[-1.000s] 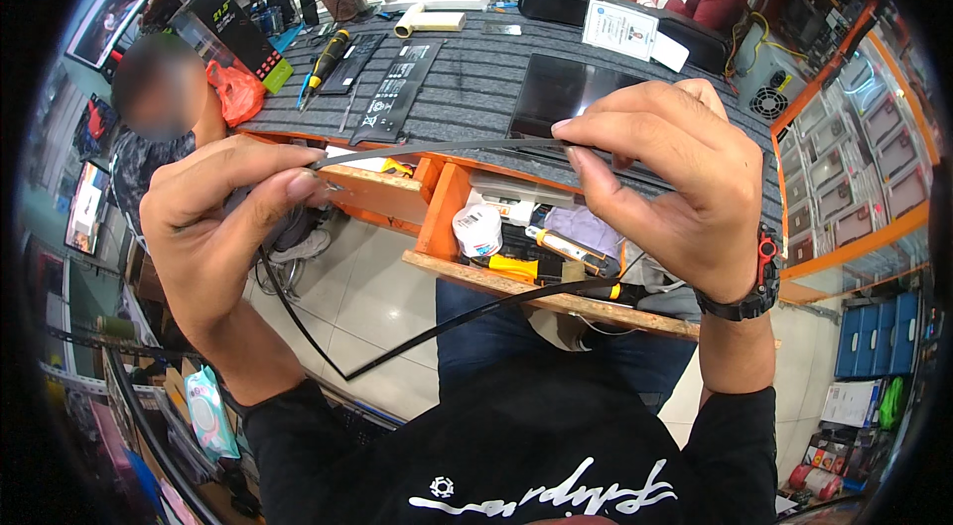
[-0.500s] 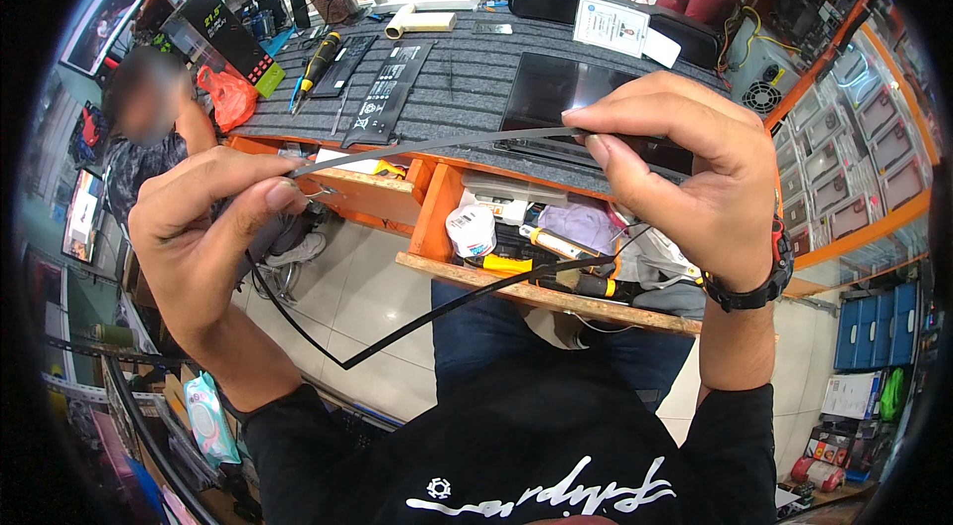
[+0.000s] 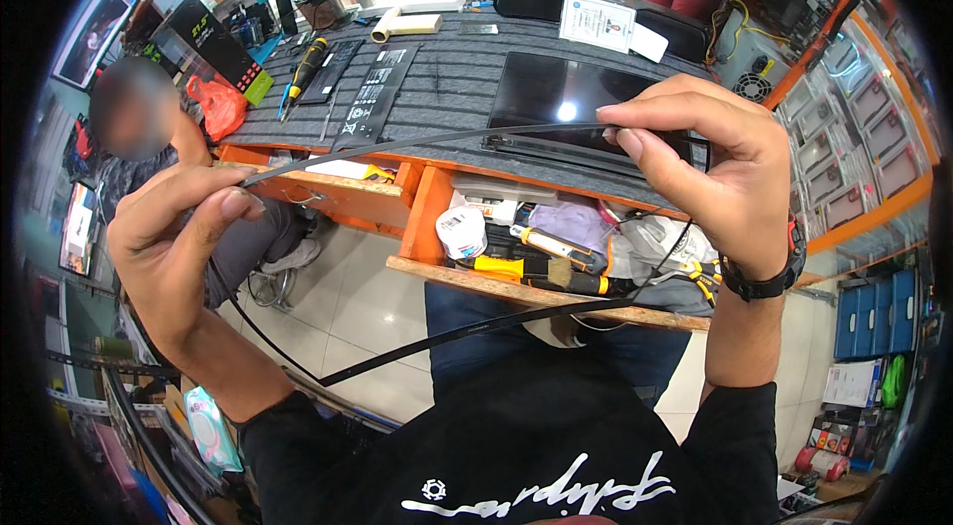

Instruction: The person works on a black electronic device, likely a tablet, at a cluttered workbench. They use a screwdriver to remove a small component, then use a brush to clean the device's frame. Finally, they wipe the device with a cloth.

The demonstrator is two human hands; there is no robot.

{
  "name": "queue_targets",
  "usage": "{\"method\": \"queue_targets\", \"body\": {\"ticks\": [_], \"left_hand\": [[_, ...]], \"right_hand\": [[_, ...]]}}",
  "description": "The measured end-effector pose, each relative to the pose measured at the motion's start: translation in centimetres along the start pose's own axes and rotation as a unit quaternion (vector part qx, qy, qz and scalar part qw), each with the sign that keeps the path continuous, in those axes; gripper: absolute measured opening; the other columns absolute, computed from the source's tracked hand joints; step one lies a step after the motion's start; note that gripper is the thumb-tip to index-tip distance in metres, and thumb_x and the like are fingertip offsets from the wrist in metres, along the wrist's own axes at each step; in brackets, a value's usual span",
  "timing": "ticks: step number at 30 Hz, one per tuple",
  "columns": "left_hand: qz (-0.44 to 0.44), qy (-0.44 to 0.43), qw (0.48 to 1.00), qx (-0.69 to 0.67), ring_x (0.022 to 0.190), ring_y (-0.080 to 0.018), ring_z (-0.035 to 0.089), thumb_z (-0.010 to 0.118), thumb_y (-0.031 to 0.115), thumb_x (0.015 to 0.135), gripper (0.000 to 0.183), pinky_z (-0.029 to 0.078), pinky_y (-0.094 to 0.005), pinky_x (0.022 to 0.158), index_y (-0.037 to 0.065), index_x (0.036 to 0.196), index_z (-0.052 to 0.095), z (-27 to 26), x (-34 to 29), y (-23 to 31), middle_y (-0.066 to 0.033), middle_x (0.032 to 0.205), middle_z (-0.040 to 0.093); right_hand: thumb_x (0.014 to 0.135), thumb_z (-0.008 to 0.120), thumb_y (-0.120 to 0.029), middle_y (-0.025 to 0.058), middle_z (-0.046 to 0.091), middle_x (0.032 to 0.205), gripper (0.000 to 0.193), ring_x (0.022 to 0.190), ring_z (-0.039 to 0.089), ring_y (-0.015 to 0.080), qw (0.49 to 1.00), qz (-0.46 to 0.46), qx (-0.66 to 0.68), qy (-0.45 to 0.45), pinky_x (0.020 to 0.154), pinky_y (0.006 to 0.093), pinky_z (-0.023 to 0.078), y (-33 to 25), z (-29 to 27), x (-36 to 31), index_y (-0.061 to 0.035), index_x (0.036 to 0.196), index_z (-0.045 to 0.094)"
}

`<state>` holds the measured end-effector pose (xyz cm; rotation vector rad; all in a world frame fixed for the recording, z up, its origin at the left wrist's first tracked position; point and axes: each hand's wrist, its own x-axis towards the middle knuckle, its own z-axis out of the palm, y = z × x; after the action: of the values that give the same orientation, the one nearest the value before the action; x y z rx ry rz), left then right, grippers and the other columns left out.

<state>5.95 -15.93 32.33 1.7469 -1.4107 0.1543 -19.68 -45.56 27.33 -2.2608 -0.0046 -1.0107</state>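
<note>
A thin black screen bezel [image 3: 476,330], a narrow flexible frame, hangs in the air between my hands. Its upper strip bows slightly upward, while the lower strip droops over my lap. Thumb and fingers of my left hand [image 3: 177,242] pinch the upper strip near its left end. My right hand [image 3: 730,173] pinches the same strip towards the right, above a dark glossy screen panel [image 3: 541,88] lying on the bench. Part of the bezel's right side is hidden behind my right hand.
On the striped grey bench mat [image 3: 447,93] lie a flat black battery [image 3: 379,96], a yellow-black screwdriver [image 3: 308,68] and a cream hammer-shaped tool [image 3: 405,25]. An open drawer [image 3: 556,299] below holds tools, a brush and cloths. One person sits at the left, another across the bench.
Both hands have moved a little farther apart, stretching out the bezel. Its lower left corner has shifted left and slightly down. The view has shifted slightly.
</note>
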Motion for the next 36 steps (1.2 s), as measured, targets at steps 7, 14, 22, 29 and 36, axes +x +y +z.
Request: {"method": "queue_targets", "body": {"ticks": [7,14,22,29,36], "left_hand": [[-0.003,-0.004,1.000,0.006,0.076,-0.0184,0.070,0.072,-0.005,0.086,0.016,0.051,-0.0271,0.071,-0.009,0.101,0.076,-0.3,-0.2,-0.4,-0.0143,0.084,0.074],[-0.022,0.003,1.000,-0.002,0.076,-0.0169,0.069,0.071,-0.003,0.088,0.016,0.050,-0.0251,0.069,-0.010,0.103,0.075,-0.7,-0.5,-0.7,-0.0132,0.084,0.071],[-0.033,0.004,0.999,-0.005,0.076,-0.0168,0.069,0.072,-0.001,0.090,0.016,0.050,-0.0255,0.069,-0.010,0.103,0.075,-1.3,-0.6,-1.4,-0.0127,0.084,0.071],[-0.004,-0.029,1.000,0.006,0.077,-0.0175,0.069,0.071,-0.001,0.091,0.016,0.050,-0.0263,0.071,-0.010,0.104,0.074,-0.7,-0.3,-0.9,-0.0134,0.086,0.072],[-0.003,-0.030,0.998,0.057,0.083,-0.0185,0.066,0.067,-0.003,0.094,0.018,0.049,-0.0276,0.078,-0.010,0.109,0.073,-1.2,-0.9,-1.5,-0.0137,0.090,0.070]], "right_hand": [[0.089,0.073,-0.002,0.0086,0.076,0.090,0.018,0.078,0.069,0.0102,1.000,0.001,0.026,-0.015,0.070,0.0237,0.052,0.9,-0.9,-0.5,0.0008,0.106,0.079],[0.089,0.074,-0.002,0.0083,0.076,0.091,0.018,0.080,0.069,0.0104,1.000,0.024,0.016,-0.007,0.072,0.0234,0.053,1.3,-1.6,-1.2,0.0010,0.106,0.079],[0.090,0.074,-0.004,0.0078,0.077,0.094,0.017,0.083,0.070,0.0105,0.997,0.072,0.013,0.013,0.074,0.0237,0.053,1.8,-3.1,-2.4,0.0001,0.106,0.080],[0.091,0.075,-0.009,0.0034,0.073,0.094,0.018,0.077,0.061,0.0066,0.996,0.081,0.026,-0.002,0.069,0.0226,0.048,1.9,-2.5,-2.5,-0.0009,0.107,0.077],[0.091,0.076,-0.012,0.0045,0.075,0.095,0.016,0.084,0.067,0.0121,0.994,0.018,-0.108,-0.016,0.077,0.0270,0.052,3.9,-2.6,-3.2,-0.0039,0.104,0.077]]}}
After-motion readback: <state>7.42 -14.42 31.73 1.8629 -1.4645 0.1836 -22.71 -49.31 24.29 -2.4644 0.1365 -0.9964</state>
